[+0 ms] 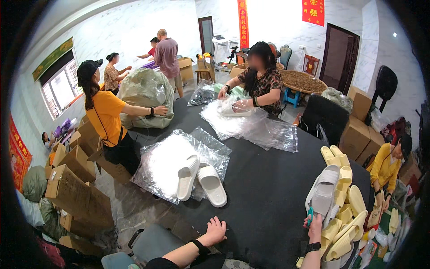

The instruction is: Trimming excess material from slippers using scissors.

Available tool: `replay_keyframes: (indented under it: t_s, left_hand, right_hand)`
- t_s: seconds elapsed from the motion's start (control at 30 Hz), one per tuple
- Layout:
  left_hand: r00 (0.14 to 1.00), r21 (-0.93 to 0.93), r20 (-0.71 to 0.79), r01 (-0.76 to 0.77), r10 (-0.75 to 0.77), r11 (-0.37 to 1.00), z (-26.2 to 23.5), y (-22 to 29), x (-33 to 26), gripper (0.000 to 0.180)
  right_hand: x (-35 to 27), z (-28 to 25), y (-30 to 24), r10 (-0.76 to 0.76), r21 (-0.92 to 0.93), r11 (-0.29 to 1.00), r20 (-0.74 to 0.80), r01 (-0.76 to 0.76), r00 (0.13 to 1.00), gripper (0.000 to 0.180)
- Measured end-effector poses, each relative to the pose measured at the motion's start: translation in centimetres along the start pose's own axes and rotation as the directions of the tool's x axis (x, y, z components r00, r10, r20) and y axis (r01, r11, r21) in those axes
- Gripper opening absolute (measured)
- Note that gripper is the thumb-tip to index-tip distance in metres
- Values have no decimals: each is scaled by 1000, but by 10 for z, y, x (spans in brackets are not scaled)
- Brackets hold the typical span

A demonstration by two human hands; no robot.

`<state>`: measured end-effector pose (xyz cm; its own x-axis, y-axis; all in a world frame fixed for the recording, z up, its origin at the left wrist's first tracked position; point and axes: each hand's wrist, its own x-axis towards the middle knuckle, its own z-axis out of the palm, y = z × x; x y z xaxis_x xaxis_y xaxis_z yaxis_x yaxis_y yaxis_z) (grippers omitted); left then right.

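My left hand (214,232) lies flat on the black table (264,179), fingers apart, holding nothing. My right hand (314,226) is closed on a small teal tool (309,212), whose exact kind I cannot make out. It is beside the grey slippers (323,190), which lie on a pile of pale yellow slippers (344,179) along the table's right edge. Beyond my left hand, a pair of off-white slippers (212,184) sits side by side, partly on a stack of clear plastic bags (156,166).
Across the table, a person (264,80) handles a white slipper (233,107) over more clear bags (268,134). Another in orange (105,107) touches a large pale sack (145,98). Cardboard boxes (78,197) crowd the left; a grey chair (159,244) stands near me.
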<state>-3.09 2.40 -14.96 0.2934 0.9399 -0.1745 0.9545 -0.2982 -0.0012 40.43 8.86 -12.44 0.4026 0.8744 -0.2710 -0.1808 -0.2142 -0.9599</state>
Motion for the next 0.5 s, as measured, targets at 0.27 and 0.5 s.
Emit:
replay_keyframes:
  t_s: [0.27,0.5]
  left_hand:
    - [1000,-38,-16,9,-9,999,4,0,-2,81]
    - [998,-31,-54,11,-12,999,6,0,-3,81]
  right_hand:
    - [-33,7,2,173,-171,974,153,-146,973,41]
    - [-73,36,15,223,-131,974,384,-186,896,50]
